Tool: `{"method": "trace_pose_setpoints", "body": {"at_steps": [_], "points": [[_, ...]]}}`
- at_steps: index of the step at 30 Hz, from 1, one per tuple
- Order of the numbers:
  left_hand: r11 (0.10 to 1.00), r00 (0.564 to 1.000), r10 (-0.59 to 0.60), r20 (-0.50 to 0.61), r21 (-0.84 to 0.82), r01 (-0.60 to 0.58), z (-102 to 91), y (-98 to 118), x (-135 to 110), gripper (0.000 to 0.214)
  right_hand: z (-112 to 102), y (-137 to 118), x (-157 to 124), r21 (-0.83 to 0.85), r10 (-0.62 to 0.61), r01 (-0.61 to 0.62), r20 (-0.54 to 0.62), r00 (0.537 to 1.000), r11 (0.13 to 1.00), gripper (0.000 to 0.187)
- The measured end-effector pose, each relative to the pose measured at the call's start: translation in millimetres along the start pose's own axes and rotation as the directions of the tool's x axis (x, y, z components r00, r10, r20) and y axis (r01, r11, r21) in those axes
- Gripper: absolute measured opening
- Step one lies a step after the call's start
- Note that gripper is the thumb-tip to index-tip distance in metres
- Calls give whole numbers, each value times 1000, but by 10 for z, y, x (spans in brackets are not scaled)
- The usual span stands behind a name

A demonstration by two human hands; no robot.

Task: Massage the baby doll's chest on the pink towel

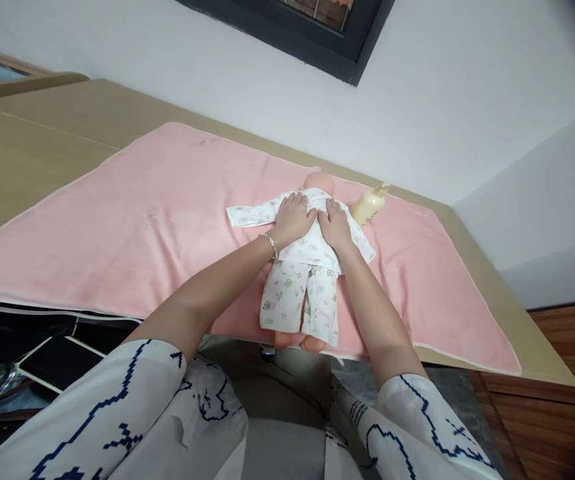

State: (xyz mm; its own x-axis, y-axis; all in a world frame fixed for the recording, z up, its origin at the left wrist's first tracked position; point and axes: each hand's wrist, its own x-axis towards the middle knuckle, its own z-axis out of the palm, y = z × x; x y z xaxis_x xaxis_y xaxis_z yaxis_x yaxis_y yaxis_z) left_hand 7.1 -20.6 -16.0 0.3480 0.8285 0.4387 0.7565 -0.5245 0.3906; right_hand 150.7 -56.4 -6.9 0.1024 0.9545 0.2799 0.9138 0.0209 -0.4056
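A baby doll point(317, 181) in a white printed shirt and trousers point(300, 297) lies on a pink towel point(142, 220), head away from me, feet at the towel's near edge. My left hand point(293, 217) lies flat on the doll's upper body, fingers stretched out; a silver bangle is on that wrist. My right hand point(335, 223) rests flat beside it on the doll's chest, fingers also extended. Neither hand holds anything. A cream pump bottle point(370, 203) lies on the towel just right of the doll's head.
The towel covers a light wooden table point(27, 147) that runs to a white wall. A dark picture frame point(317, 33) hangs above. A phone point(60, 363) and dark items lie at lower left. Wooden flooring point(567, 373) shows at the right.
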Motion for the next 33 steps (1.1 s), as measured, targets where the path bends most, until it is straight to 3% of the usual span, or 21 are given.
{"method": "trace_pose_setpoints", "body": {"at_steps": [33], "points": [[1000,1000,14,-9,19,-14,-39,-6,-13,40,42,11,-24,33,-11,12,-32,999,999,62]]}}
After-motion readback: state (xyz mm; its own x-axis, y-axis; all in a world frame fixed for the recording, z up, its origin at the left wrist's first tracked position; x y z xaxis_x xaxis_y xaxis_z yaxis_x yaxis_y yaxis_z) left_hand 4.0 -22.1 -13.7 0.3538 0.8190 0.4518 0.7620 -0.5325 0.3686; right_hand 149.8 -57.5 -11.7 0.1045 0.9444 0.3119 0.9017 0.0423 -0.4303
